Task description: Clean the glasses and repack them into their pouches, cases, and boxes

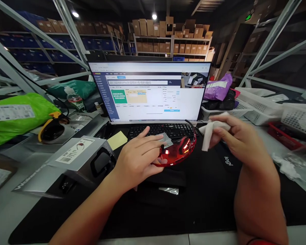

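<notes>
My left hand [139, 156] is closed on a pair of red-lensed glasses [180, 149], holding them above a black desk mat [199, 200] in front of a black keyboard [165, 130]. A small grey sachet [165, 140] lies against the fingers of that hand. My right hand [236, 137] is closed on a crumpled white wipe [211, 131], held just right of the glasses. A thin black cord arcs from the glasses' right end toward the wipe.
A lit monitor [149, 90] stands behind the keyboard. A grey product box [71, 160] and a yellow note [117, 139] lie at left, with green parcels [15, 117] beyond. White baskets [260, 105] and a purple parcel [218, 87] sit at right. Shelves of cartons fill the back.
</notes>
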Motion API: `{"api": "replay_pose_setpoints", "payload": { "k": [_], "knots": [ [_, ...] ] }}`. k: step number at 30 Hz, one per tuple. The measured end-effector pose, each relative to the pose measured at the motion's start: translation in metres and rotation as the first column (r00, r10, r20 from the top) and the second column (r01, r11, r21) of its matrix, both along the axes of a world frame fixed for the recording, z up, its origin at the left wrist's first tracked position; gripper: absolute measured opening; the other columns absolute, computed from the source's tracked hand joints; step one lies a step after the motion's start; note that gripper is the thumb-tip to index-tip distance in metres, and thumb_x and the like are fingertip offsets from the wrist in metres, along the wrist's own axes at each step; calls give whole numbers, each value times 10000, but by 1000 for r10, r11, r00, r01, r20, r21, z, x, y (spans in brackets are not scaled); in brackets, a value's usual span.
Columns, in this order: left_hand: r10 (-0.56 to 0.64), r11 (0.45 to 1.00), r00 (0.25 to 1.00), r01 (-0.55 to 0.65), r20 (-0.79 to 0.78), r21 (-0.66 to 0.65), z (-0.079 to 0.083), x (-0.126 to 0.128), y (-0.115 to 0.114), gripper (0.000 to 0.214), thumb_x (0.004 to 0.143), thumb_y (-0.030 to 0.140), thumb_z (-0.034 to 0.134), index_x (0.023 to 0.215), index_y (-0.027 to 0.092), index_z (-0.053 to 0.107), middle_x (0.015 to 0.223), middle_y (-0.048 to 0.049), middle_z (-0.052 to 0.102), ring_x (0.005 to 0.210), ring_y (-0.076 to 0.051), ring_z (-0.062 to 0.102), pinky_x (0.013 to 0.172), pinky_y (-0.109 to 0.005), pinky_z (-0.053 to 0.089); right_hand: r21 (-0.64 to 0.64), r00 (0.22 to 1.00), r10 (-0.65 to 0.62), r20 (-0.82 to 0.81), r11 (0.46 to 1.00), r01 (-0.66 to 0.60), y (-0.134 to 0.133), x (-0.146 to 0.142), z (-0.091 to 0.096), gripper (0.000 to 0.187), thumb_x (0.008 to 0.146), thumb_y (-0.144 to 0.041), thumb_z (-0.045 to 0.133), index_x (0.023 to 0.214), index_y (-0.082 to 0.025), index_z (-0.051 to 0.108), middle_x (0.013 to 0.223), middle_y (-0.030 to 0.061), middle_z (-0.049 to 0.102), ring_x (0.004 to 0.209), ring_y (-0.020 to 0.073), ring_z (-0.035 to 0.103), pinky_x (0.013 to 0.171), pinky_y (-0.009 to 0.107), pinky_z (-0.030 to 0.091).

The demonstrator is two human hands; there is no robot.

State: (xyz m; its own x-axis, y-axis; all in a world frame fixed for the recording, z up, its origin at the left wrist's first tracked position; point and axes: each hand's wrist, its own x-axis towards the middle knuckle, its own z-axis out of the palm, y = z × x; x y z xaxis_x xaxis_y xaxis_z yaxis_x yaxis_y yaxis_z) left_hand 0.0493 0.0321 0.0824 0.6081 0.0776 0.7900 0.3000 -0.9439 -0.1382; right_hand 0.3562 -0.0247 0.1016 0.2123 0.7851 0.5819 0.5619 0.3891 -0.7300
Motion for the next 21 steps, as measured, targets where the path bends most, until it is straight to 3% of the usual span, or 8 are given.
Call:
{"api": "replay_pose_setpoints", "payload": {
  "k": [2, 6, 8, 11, 14, 17, 21],
  "knots": [
    [-14, 1000, 1000, 14, -20, -8, 1, -1, -1, 144, 830, 220, 738, 767, 173, 618, 1000, -76, 781, 1117, -258, 709, 1171, -510, 430, -25, 993, -18, 113, 999, 21, -5, 0, 3, 171, 904, -321, 673, 1031, -254, 765, 686, 5, 716, 639, 182, 677, 669, 311, 522],
    [-37, 999, 995, 33, -89, -38, -1, -2, -1, 120, 852, 244, 731, 845, 177, 631, 1032, -52, 777, 1173, -244, 677, 1215, -524, 363, 165, 980, -97, 176, 984, 68, -10, -4, 6, 95, 863, -298, 732, 925, -279, 800, 972, 40, 738, 884, 216, 702, 778, 342, 541],
    [-34, 999, 991, 28, -126, -46, -4, -1, 0, 127, 857, 240, 727, 899, 169, 630, 1067, -48, 767, 1207, -241, 653, 1238, -529, 322, 214, 988, -58, 146, 976, 26, -14, -9, 7, 102, 835, -283, 770, 929, -300, 807, 1026, 37, 727, 947, 228, 697, 797, 349, 553],
    [-22, 999, 983, 14, -181, -48, -8, 1, 1, 117, 876, 233, 707, 913, 162, 623, 1092, -45, 754, 1227, -235, 632, 1253, -527, 296, 209, 998, 22, 53, 977, -33, -23, -21, 6, 198, 804, -260, 811, 981, -350, 805, 935, 16, 736, 866, 227, 707, 706, 338, 570],
    [-12, 999, 971, 1, -238, -49, -11, 5, 1, 109, 889, 247, 694, 884, 166, 620, 1087, -40, 750, 1214, -227, 633, 1256, -526, 293, 213, 995, 93, 27, 972, -97, -28, -40, 3, 309, 783, -243, 832, 1066, -356, 784, 1009, 13, 740, 882, 233, 706, 692, 333, 580],
    [-22, 1000, 966, 19, -259, -16, -13, 9, -1, 141, 891, 285, 697, 894, 157, 638, 1069, -47, 748, 1199, -229, 638, 1261, -523, 283, 182, 960, 152, 235, 963, -197, -26, -58, -3, 250, 864, -229, 751, 1107, -284, 765, 1085, 40, 730, 973, 224, 690, 830, 356, 576],
    [21, 994, 980, 2, -199, 112, -15, 11, -4, 176, 934, 286, 635, 827, 147, 648, 976, -69, 748, 1135, -233, 664, 1245, -529, 309, -64, 761, 247, 600, 963, -263, -23, -68, -8, 280, 952, -316, 645, 1209, -227, 712, 1360, 110, 614, 1255, 280, 566, 1049, 474, 463]
  ]
}}
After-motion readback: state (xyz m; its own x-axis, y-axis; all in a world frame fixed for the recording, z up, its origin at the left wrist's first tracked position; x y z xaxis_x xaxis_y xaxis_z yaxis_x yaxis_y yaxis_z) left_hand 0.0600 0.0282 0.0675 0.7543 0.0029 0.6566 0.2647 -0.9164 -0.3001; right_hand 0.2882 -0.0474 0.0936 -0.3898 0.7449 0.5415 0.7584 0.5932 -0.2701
